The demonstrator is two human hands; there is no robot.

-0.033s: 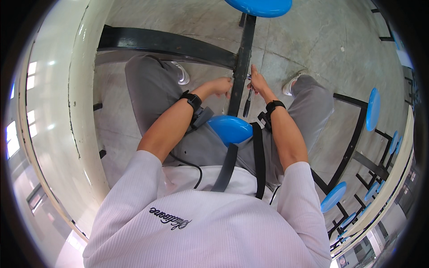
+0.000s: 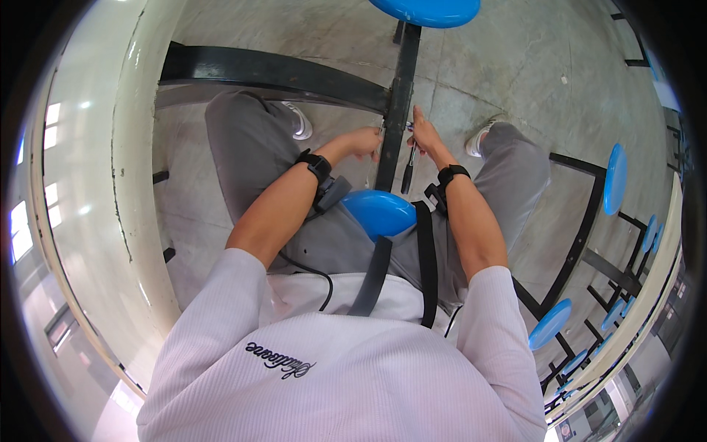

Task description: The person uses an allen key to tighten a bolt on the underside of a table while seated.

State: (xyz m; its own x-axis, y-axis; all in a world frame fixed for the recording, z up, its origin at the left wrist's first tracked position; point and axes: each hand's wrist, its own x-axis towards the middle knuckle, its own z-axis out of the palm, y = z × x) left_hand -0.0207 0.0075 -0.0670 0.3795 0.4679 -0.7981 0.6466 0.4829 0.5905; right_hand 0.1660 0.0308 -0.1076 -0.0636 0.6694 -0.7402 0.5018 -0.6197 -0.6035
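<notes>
A black metal beam [image 2: 400,103] runs between my two hands, carrying a blue round seat [image 2: 379,214] beneath me. On its right side my right hand [image 2: 425,135] is closed around the head end of a ratchet wrench [image 2: 408,175], thumb pointing up and away. The wrench's black handle hangs back toward me, beside the beam. Against the beam's left side, my left hand [image 2: 362,141] has its fingers curled in. A small shiny bit shows at those fingertips, too little to name. Both hands are level with each other across the beam.
A black crossbar [image 2: 272,70] joins the beam from the left, reaching a long cream tabletop edge [image 2: 136,162]. Another blue seat [image 2: 427,11] is at the beam's far end. More blue seats [image 2: 615,180] on black frames stand at right. My legs straddle the beam.
</notes>
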